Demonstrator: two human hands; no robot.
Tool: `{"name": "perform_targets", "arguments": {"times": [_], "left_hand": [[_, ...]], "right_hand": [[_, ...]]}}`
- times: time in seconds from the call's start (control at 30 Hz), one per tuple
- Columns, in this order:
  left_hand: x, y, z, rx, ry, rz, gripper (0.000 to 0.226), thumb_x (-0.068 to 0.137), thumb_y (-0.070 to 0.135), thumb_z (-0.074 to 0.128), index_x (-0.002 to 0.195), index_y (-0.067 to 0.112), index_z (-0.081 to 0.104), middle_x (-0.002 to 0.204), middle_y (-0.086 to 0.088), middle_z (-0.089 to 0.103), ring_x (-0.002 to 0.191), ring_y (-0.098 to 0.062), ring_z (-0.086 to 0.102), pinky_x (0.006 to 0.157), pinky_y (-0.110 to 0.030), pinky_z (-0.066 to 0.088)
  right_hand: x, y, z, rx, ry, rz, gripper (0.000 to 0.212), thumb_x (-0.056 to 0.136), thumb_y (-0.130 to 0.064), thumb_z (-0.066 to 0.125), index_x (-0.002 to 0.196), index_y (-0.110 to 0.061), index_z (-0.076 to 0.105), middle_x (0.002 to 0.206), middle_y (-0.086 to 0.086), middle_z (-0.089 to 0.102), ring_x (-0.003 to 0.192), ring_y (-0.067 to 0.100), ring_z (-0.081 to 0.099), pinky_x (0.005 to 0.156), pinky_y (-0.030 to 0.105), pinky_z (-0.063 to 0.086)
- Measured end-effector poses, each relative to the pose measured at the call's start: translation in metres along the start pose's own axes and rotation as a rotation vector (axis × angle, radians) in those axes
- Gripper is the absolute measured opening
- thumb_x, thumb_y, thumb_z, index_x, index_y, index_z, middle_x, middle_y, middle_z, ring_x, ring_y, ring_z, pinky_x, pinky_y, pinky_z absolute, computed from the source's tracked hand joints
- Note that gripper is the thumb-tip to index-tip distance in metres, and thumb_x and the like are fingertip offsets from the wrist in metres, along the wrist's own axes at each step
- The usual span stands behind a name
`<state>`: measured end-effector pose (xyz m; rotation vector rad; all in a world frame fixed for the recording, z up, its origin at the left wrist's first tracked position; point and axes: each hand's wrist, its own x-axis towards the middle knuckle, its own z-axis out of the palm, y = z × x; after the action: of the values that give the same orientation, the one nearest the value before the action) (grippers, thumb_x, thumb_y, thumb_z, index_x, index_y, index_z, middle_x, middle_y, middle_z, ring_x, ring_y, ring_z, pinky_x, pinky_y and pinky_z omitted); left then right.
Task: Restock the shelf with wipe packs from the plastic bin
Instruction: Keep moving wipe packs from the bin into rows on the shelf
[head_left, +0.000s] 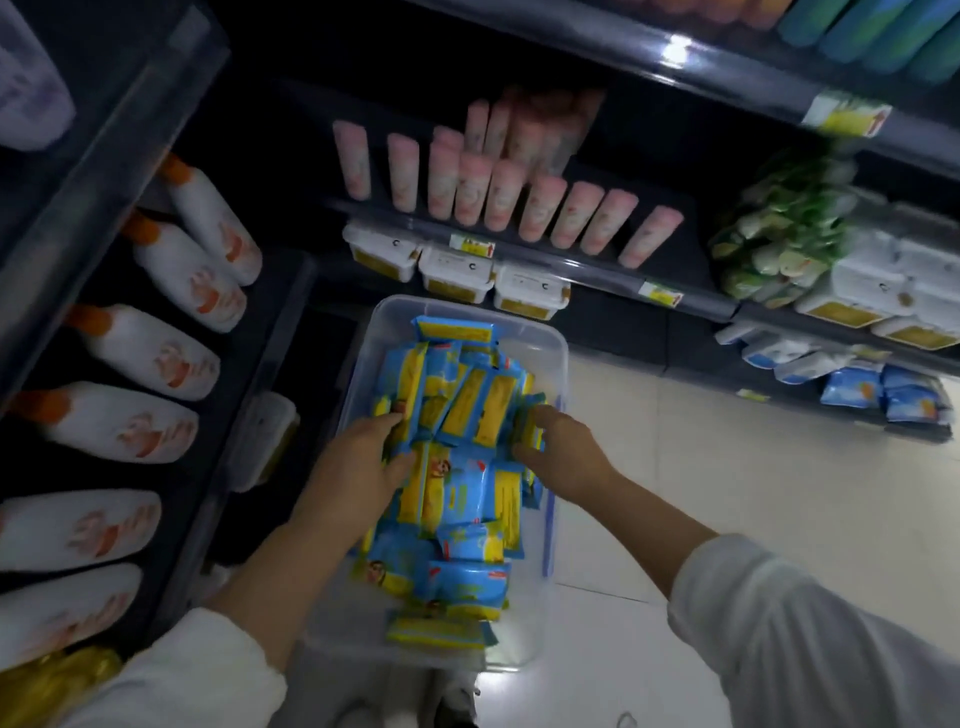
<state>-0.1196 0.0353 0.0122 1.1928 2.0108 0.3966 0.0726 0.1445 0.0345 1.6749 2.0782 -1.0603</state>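
At lower centre, left hand (358, 460) and right hand (563, 452) sit in the plastic bin (540, 340), each grip clasping wipe packs (467, 486)

SHOP AISLE: Dark shelves (571, 263) line two sides, with yellow price tags (471, 245) clipped to their front rails. The goods stand in rows of one item each: pink tubes (470, 189), white bottles (156, 358) with orange caps, white tubs (456, 270), green bags (774, 234) and blue bags (906, 397). A clear bin (540, 348) of blue-and-yellow wipe packs (467, 488) sits on the pale tiled floor (779, 493) at the foot of the shelving.
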Motion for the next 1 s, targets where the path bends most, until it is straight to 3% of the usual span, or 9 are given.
{"name": "perform_targets", "arguments": {"times": [0.17,0.23,0.43,0.6,0.73,0.8,0.87,0.93,1.0], "left_hand": [[0.040,-0.015,0.024,0.054,-0.007,-0.044,0.058,0.090,0.034,0.058,0.141,0.013,0.040,0.137,-0.012,0.049,0.120,-0.027,0.051,0.096,-0.036,0.045],[0.049,-0.017,0.032,0.121,-0.027,-0.063,0.063,0.089,0.041,0.059,0.140,0.011,0.039,0.130,-0.014,0.055,0.114,-0.028,0.055,0.090,-0.035,0.049],[0.065,-0.019,0.047,0.304,-0.072,-0.099,0.058,0.077,0.062,0.060,0.101,0.009,0.059,0.082,-0.008,0.064,0.074,-0.025,0.062,0.061,-0.034,0.051],[0.071,-0.024,0.060,0.361,-0.063,-0.165,0.060,0.072,0.069,0.060,0.087,0.011,0.057,0.074,-0.005,0.059,0.072,-0.025,0.062,0.058,-0.034,0.052],[0.072,-0.030,0.072,0.422,-0.017,-0.178,0.040,0.086,0.046,0.060,0.095,0.008,0.055,0.082,-0.009,0.062,0.076,-0.027,0.063,0.053,-0.032,0.044],[0.071,-0.032,0.074,0.417,-0.005,-0.157,0.022,0.092,0.030,0.056,0.090,0.007,0.057,0.084,-0.010,0.063,0.076,-0.028,0.063,0.053,-0.032,0.042],[0.072,-0.037,0.073,0.399,0.020,-0.126,0.016,0.093,0.021,0.053,0.084,0.008,0.055,0.085,-0.013,0.063,0.077,-0.031,0.062,0.055,-0.033,0.042],[0.068,-0.041,0.068,0.358,0.040,-0.107,0.015,0.093,0.019,0.052,0.089,0.006,0.058,0.084,-0.014,0.063,0.076,-0.032,0.061,0.055,-0.033,0.042],[0.063,-0.044,0.063,0.302,0.052,-0.101,0.016,0.094,0.019,0.051,0.092,0.005,0.058,0.079,-0.012,0.060,0.074,-0.031,0.060,0.055,-0.034,0.043]], "right_hand": [[0.047,0.003,0.016,0.058,-0.011,0.050,0.019,0.091,-0.023,0.056,0.094,-0.009,0.043,0.074,0.001,0.048,0.072,0.021,0.048,0.049,0.028,0.025],[0.064,0.003,0.023,0.106,0.007,0.096,0.024,0.090,-0.024,0.057,0.090,-0.008,0.039,0.065,-0.002,0.040,0.062,0.017,0.044,0.052,0.029,0.028],[0.097,0.006,0.043,0.308,-0.011,0.259,0.032,0.090,-0.031,0.058,0.101,-0.004,0.046,0.071,0.005,0.046,0.074,0.024,0.049,0.062,0.031,0.038],[0.114,0.014,0.056,0.443,0.004,0.312,0.058,0.090,-0.033,0.060,0.134,0.000,0.040,0.108,0.016,0.055,0.096,0.031,0.056,0.075,0.037,0.044],[0.122,0.017,0.067,0.637,0.006,0.326,0.074,0.086,-0.031,0.066,0.145,-0.007,0.027,0.109,0.011,0.052,0.090,0.026,0.054,0.081,0.041,0.050],[0.124,0.016,0.071,0.667,0.016,0.344,0.055,0.086,-0.027,0.066,0.131,-0.005,0.043,0.094,0.010,0.054,0.083,0.026,0.054,0.083,0.045,0.051],[0.126,0.014,0.074,0.704,0.040,0.328,0.016,0.087,-0.017,0.064,0.085,-0.007,0.052,0.068,0.008,0.047,0.065,0.024,0.051,0.073,0.045,0.052],[0.126,0.011,0.078,0.732,0.009,0.308,0.031,0.090,-0.011,0.059,0.067,-0.012,0.038,0.060,0.007,0.039,0.055,0.020,0.043,0.068,0.038,0.046],[0.124,0.006,0.080,0.750,-0.017,0.292,0.033,0.092,-0.009,0.055,0.067,-0.014,0.034,0.063,0.007,0.037,0.061,0.021,0.044,0.072,0.042,0.050]]}}
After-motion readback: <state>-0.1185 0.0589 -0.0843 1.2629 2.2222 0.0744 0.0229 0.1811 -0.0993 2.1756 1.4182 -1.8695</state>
